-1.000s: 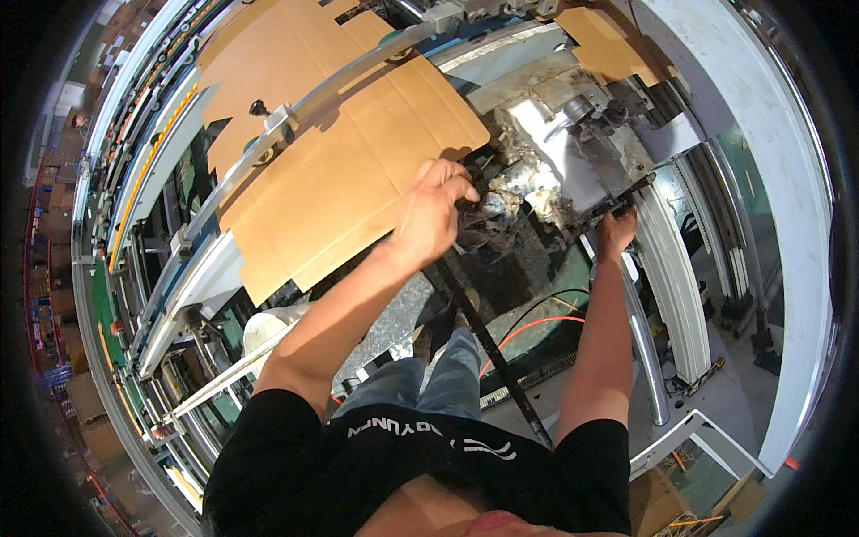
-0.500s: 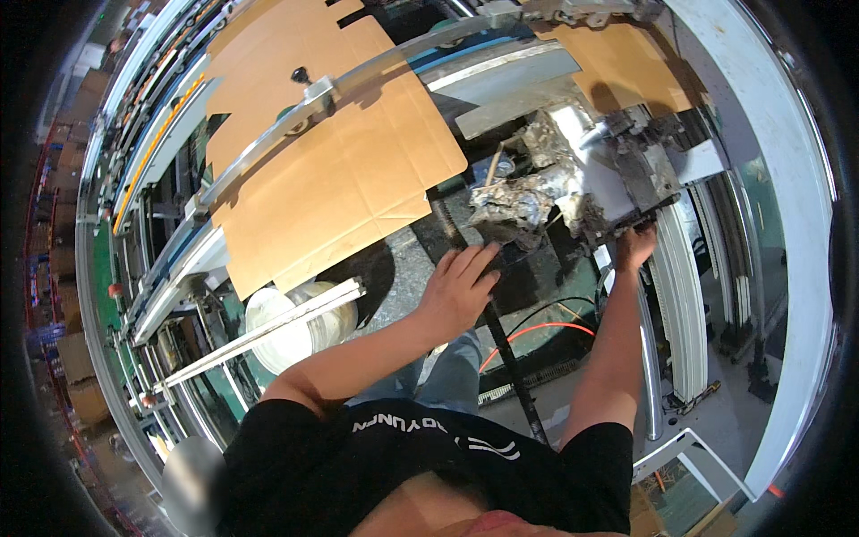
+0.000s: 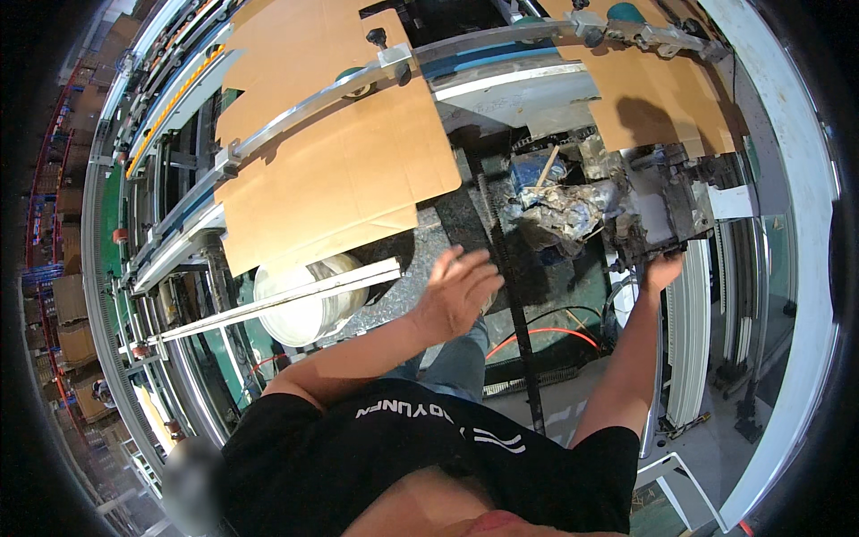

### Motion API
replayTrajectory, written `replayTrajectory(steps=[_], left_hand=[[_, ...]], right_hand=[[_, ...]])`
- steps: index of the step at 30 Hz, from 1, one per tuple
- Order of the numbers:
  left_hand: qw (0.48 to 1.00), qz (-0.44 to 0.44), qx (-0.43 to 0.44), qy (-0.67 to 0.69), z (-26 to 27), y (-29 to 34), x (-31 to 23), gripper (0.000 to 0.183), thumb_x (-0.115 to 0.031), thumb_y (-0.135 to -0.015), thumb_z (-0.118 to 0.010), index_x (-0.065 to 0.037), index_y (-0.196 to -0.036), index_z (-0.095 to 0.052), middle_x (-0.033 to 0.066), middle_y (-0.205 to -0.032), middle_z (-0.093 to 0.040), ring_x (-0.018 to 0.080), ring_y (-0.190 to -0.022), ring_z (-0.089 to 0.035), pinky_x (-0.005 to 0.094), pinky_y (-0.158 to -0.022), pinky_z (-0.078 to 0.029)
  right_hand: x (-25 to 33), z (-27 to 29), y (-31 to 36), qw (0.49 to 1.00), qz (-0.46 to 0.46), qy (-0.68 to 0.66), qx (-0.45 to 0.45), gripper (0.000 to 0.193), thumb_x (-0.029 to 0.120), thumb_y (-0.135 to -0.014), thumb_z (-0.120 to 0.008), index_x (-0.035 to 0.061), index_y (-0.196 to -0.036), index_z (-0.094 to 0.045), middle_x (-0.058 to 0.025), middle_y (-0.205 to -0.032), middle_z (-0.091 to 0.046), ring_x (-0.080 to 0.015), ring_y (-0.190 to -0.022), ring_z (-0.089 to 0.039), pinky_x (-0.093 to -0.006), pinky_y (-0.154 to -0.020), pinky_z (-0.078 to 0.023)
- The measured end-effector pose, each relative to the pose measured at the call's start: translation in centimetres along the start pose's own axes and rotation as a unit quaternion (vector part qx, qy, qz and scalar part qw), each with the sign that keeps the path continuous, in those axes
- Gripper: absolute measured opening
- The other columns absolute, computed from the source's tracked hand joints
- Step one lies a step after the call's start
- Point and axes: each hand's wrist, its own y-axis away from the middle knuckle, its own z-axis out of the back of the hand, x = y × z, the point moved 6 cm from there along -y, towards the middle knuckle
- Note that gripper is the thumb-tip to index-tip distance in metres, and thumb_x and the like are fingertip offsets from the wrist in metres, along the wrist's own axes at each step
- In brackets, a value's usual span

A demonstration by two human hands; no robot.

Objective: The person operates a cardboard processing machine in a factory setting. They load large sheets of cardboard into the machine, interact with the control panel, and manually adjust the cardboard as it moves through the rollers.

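Head view: a grimy machine block (image 3: 662, 215) lies just beyond the right grip (image 3: 664, 270).

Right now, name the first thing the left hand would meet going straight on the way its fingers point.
Likely the long dark bar just ahead of the left hand; depth is unclear, so it might pass above.

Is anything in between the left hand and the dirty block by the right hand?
Yes. In this view, a dark bar crosses between the left hand and the block, with a grimy clump beyond it, beside the block. Whether the bar lies lower is unclear.
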Motion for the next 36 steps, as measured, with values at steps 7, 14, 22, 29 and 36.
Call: replayTrajectory(steps=[7,14,22,29,36], left_hand=[[0.988,0.149,-0.025,0.026,-3.3,-7.1,1.2,0.087,-0.016,-0.074,-0.071,-0.003,-0.143,-0.019,0.0188,-0.149,-0.016,0.0389,-0.139,-0.014,0.0554,-0.11,-0.015],[0.971,0.092,0.216,-0.052,-9.3,-5.3,-1.0,0.08,-0.023,-0.078,-0.069,-0.004,-0.143,-0.026,0.0167,-0.151,-0.015,0.0369,-0.141,-0.011,0.0569,-0.111,-0.012],[0.992,-0.013,0.039,0.123,-3.7,-5.4,-2.3,0.033,-0.011,-0.074,-0.069,-0.004,-0.104,-0.058,0.014,-0.107,-0.057,0.0331,-0.102,-0.054,0.0438,-0.091,-0.043],[0.994,-0.002,-0.014,0.108,-0.3,-7.3,-0.1,0.019,-0.01,-0.072,-0.073,-0.005,-0.088,-0.062,0.0119,-0.095,-0.061,0.0317,-0.09,-0.059,0.0422,-0.077,-0.046],[0.996,0.032,-0.012,0.086,-0.3,-6.2,0.4,0.037,-0.006,-0.071,-0.071,-0.004,-0.106,-0.059,0.0139,-0.112,-0.056,0.0351,-0.099,-0.056,0.0428,-0.084,-0.047]], right_hand=[[1.1,0.1,-0.1,0.994,0.013,0.108,0.015,0.019,-0.004,-0.063,-0.05,-0.0062,-0.08,-0.057,-0.0261,-0.081,-0.057,-0.0487,-0.082,-0.054,-0.0486,-0.076,-0.043],[1.7,0.5,0.2,0.993,-0.071,0.083,-0.044,0.013,0.005,-0.072,-0.064,-0.0014,-0.081,-0.058,-0.0216,-0.085,-0.061,-0.0425,-0.083,-0.059,-0.0439,-0.07,-0.046],[0.6,-2.3,-0.7,0.93,0.036,0.33,0.154,0.017,0.014,-0.078,-0.059,0.002,-0.09,-0.064,-0.0151,-0.096,-0.066,-0.0356,-0.099,-0.056,-0.0403,-0.084,-0.045],[-0.4,-2.7,-0.5,0.91,0.147,0.379,0.081,0.015,0.015,-0.08,-0.056,0.0049,-0.079,-0.068,-0.0156,-0.082,-0.065,-0.0338,-0.084,-0.059,-0.0417,-0.069,-0.047],[-1.7,-0.9,-0.8,0.99,-0.085,0.111,0.022,0.032,0.021,-0.077,-0.063,0.0045,-0.105,-0.061,-0.02,-0.095,-0.065,-0.0394,-0.091,-0.06,-0.0433,-0.077,-0.048]])
